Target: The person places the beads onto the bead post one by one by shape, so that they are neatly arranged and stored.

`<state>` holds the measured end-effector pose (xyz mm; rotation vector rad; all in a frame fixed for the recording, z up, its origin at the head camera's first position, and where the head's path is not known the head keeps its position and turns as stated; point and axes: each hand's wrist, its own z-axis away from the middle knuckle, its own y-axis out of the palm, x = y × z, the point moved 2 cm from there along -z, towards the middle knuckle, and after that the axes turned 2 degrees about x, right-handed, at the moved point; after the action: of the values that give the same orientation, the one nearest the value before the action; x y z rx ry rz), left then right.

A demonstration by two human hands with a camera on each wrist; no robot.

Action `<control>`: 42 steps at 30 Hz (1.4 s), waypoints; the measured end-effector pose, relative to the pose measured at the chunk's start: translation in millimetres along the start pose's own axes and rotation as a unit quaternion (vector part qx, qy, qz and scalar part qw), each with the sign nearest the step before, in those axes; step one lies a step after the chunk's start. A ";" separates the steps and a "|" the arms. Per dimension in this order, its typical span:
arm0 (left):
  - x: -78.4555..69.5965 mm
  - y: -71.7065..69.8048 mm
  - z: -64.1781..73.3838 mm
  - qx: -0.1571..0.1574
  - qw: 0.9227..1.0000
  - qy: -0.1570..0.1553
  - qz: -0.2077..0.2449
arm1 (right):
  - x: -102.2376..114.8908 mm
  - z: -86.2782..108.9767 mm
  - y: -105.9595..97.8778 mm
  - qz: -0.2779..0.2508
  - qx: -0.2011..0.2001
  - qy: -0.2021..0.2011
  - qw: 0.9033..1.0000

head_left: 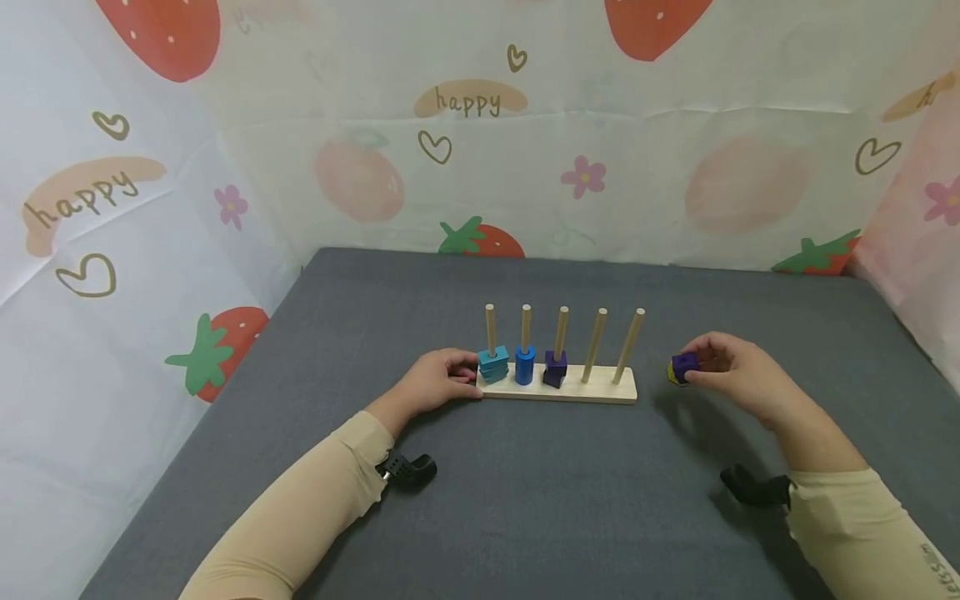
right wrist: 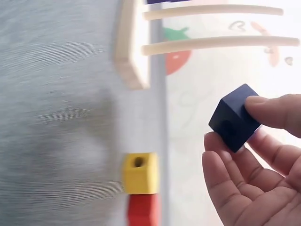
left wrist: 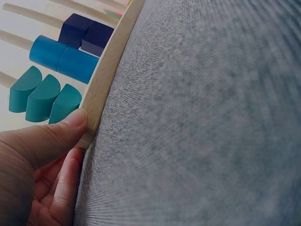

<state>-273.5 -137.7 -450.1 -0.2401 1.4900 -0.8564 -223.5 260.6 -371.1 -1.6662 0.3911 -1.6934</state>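
A wooden peg board (head_left: pixel 562 393) with several upright pegs lies on the grey table. Its left peg bears teal half-round blocks (head_left: pixel 493 365), the second blue cylinders (head_left: pixel 524 367), the middle one dark purple blocks (head_left: pixel 555 368); the two right pegs are bare. My left hand (head_left: pixel 438 379) grips the board's left end, thumb (left wrist: pixel 70 123) at the near corner. Right of the board, my right hand (head_left: pixel 742 375) holds a dark purple cube (right wrist: pixel 235 115) above the table, pinched between thumb and fingers. One hole shows in the cube's face.
Below the right hand, a yellow block (right wrist: pixel 140 174) with a hole sits on the table against a red block (right wrist: pixel 143 209). In the head view the held cube partly covers the yellow one. A printed cloth backdrop (head_left: pixel 480 167) rises behind the table (head_left: pixel 525 500).
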 end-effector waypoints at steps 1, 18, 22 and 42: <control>-0.1 0.1 0.0 0.000 1.000 0.000 0.001 | 3.0 0.1 -2.9 -0.004 -0.003 -0.001 1.000; 1.9 0.8 -0.5 -0.003 1.000 0.001 0.003 | 64.3 -16.2 -20.1 -0.025 -0.102 -0.047 0.993; 2.7 1.0 -0.3 -0.004 1.000 0.005 0.003 | 78.9 -22.5 -18.9 -0.028 -0.110 -0.058 0.992; -0.1 0.9 1.0 -0.004 1.000 0.006 0.007 | 121.1 -38.6 9.9 -0.129 -0.094 -0.139 0.977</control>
<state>-272.3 -137.4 -450.4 -0.2294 1.5037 -0.8418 -246.6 162.7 -292.7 -2.1398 0.2112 -1.6087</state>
